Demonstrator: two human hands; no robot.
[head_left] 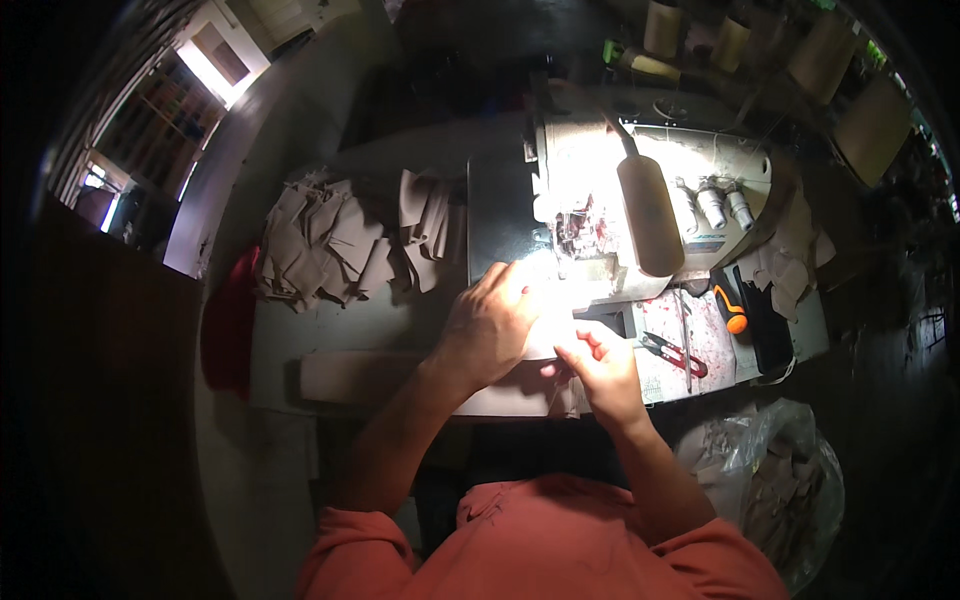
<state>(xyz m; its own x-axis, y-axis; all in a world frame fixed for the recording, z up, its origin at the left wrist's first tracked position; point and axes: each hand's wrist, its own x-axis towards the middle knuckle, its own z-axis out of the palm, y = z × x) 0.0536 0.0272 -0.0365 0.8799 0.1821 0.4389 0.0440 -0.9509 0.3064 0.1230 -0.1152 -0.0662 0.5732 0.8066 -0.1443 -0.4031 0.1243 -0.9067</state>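
Observation:
Under the glare of a lamp, a fabric piece (549, 335) shows almost white at the front of a sewing machine (705, 160). My left hand (487, 325) is bent over its left side, back up, fingers closed on it; the fingertips fade into the bright light. From the right, my right hand (605, 372) pinches the fabric's near edge between thumb and fingers. Glare hides the needle area and most of the cloth's outline. Right of that hand lie red-handled thread snips (676, 353) and a thin metal tool (687, 340).
Loose fabric pieces (325, 240) are heaped at the left, beside a folded stack (430, 225). A long brown lamp head (651, 215) hangs over the machine. An orange-handled tool (733, 312) lies right. A clear plastic bag of scraps (785, 480) stands below the table's right edge.

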